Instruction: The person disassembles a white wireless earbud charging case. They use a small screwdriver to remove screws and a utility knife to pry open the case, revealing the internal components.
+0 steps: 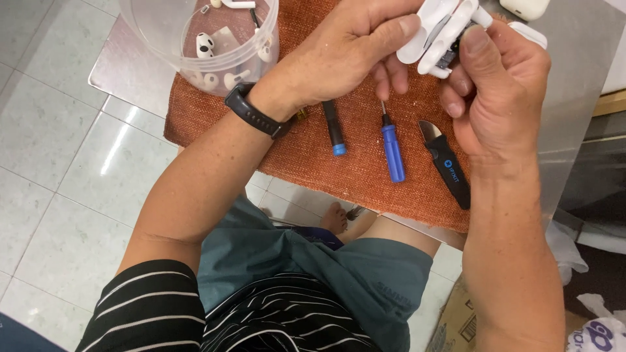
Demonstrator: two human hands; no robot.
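Note:
Both my hands hold a white earbud charging case point(437, 32) at the top of the view, its shell pulled apart so dark inner parts show. My left hand point(339, 55), with a dark band on the wrist, grips the case's left side. My right hand point(499, 91) pinches its right side with thumb on top. Below them on a rust-orange cloth point(313, 150) lie a blue screwdriver point(392, 151), a black-handled driver with a blue tip point(334, 127) and a black prying tool with a metal blade point(447, 163).
A clear round plastic tub point(202, 39) holding several white earbuds stands at the cloth's upper left. Another white case point(525, 8) sits at the top right. The cloth lies on a shiny metal table point(574, 117). Tiled floor, my lap and a cardboard box point(456, 319) are below.

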